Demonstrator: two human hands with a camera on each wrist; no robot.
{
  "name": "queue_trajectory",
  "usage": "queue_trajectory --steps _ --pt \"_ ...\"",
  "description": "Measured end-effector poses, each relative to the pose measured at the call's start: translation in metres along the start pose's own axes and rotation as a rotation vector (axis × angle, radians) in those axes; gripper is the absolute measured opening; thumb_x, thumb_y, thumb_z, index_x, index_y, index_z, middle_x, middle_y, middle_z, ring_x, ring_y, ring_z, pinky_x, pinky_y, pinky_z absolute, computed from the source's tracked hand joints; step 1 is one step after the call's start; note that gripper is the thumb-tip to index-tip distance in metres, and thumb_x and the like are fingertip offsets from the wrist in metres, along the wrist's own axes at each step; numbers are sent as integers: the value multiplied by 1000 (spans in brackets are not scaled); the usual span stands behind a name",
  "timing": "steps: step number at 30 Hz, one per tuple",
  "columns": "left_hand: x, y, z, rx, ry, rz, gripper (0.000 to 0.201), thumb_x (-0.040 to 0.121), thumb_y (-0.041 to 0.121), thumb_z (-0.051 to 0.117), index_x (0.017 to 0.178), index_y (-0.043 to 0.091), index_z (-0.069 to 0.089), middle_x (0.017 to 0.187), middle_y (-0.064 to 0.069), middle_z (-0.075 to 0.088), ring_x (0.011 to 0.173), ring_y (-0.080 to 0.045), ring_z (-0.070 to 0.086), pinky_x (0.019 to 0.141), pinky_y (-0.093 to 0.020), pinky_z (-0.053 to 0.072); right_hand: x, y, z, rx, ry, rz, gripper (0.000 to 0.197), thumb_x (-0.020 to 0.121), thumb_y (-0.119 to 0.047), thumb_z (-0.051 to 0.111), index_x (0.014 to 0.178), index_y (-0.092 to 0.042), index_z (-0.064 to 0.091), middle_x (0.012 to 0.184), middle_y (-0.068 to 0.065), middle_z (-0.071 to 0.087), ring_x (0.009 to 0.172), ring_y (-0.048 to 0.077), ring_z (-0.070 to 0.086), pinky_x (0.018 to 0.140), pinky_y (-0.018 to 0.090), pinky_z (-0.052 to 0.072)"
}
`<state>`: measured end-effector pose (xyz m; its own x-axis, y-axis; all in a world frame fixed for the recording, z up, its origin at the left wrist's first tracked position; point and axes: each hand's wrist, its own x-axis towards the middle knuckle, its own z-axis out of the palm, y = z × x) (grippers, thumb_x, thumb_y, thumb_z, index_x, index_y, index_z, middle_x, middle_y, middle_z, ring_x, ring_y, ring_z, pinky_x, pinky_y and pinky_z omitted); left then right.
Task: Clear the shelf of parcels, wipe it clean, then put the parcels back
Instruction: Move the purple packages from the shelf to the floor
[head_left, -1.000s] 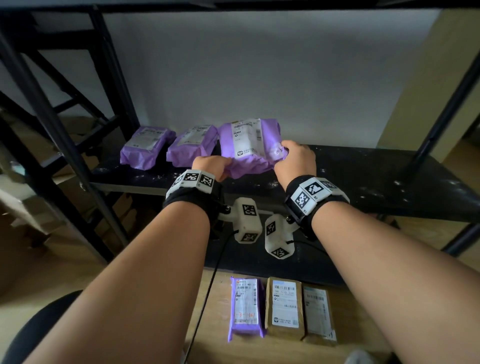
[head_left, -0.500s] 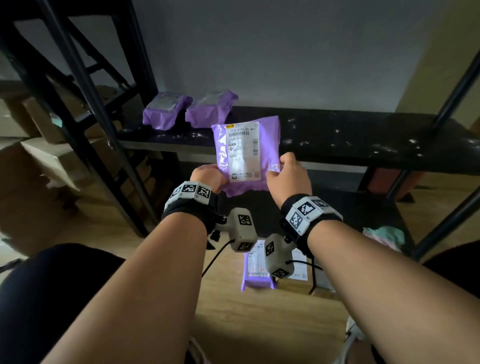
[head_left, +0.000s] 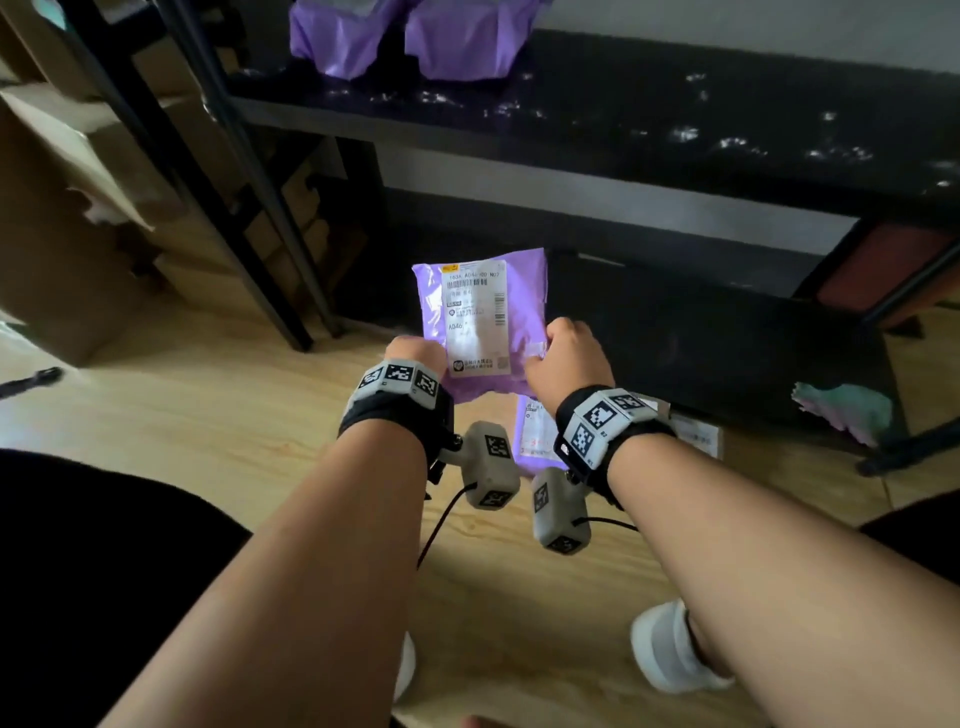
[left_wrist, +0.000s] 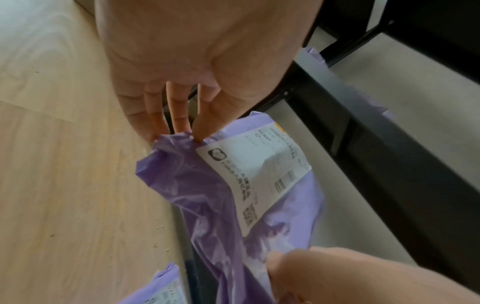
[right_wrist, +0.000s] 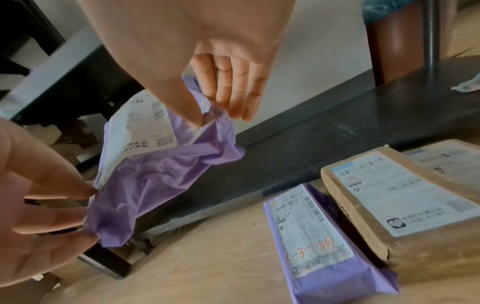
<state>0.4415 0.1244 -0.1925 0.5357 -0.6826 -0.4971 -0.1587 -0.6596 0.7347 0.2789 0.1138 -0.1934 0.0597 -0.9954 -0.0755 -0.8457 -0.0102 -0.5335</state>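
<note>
A: Where is the purple parcel (head_left: 493, 322) lying?
B: It is hanging above the floor (head_left: 234, 441), between both hands.
A: And the fingers?
B: The left hand (head_left: 418, 356) and right hand (head_left: 566, 358) are pinching its near corners; beyond, the shelf (head_left: 675, 119) is carrying two more parcels (head_left: 410, 36).

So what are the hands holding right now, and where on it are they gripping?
Both hold one purple parcel. The left hand pinches its near left corner, and the right hand pinches its near right corner, thumb against fingers.
</note>
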Motion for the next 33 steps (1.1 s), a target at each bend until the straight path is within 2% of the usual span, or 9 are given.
queue_trajectory --steps 6,9,10,12,14,19,24,28,33 --pt "42 -32 14 368 -157 -25 23 95 14 50 107 2 65 115 -16 65 94 -29 61 91 -35 50 28 13 42 -93 -199 52 29 88 -14 54 116 -7 53 119 15 58 108 35 59 79 35 46" --pt "56 -47 19 418 -167 -89 22 94 17 52 82 2 61 83 -10 61 85 -25 54 87 -34 50 36 18 66 -100 -277 86 32 89 -14 56 119 -7 51 118 14 61 106 33 61 74 31 42" --pt "63 -54 21 425 -180 -105 22 95 17 51 89 0 63 86 -11 61 85 -25 51 79 -29 49 38 19 76 -100 -308 95 34 89 -15 56 121 -7 50 119 14 61 106 33 62 75 31 43" --pt "79 -74 27 391 -227 -96 34 98 13 47 126 -5 57 120 -19 61 89 -20 44 58 -13 44 40 23 95 -112 -381 120 36 90 -16 56 123 -7 47 117 15 62 104 33 62 76 32 45" --pt "88 -89 28 406 -239 -137 41 99 10 45 137 -4 48 140 -19 50 93 -19 45 49 -10 38 42 27 113 -134 -465 147 36 91 -17 55 125 -7 46 116 15 63 102 33 63 76 34 47" --pt "107 -110 34 621 -312 -190 31 91 22 58 111 -1 65 113 -19 67 99 -30 64 87 -34 49 49 38 144 -185 -552 209 36 92 -18 53 126 -8 47 113 14 64 100 34 65 75 32 49" --pt "117 -113 45 763 -383 -119 34 94 20 53 119 -2 62 108 -19 67 106 -31 64 85 -31 46 57 46 158 -291 -625 228 25 93 -17 54 114 -5 58 109 15 67 98 32 65 70 30 44" --pt "121 -109 53 781 -326 -57 37 99 16 46 129 -2 55 130 -21 58 121 -31 55 98 -32 40 62 49 161 -327 -648 230 25 92 -20 55 110 -4 62 110 15 67 99 33 64 74 32 46" --pt "118 -107 57 634 -304 -98 35 100 11 41 131 1 54 133 -16 57 124 -28 54 100 -30 41 62 45 154 -338 -623 195 25 92 -13 48 113 -6 60 113 16 64 102 34 62 72 29 40"
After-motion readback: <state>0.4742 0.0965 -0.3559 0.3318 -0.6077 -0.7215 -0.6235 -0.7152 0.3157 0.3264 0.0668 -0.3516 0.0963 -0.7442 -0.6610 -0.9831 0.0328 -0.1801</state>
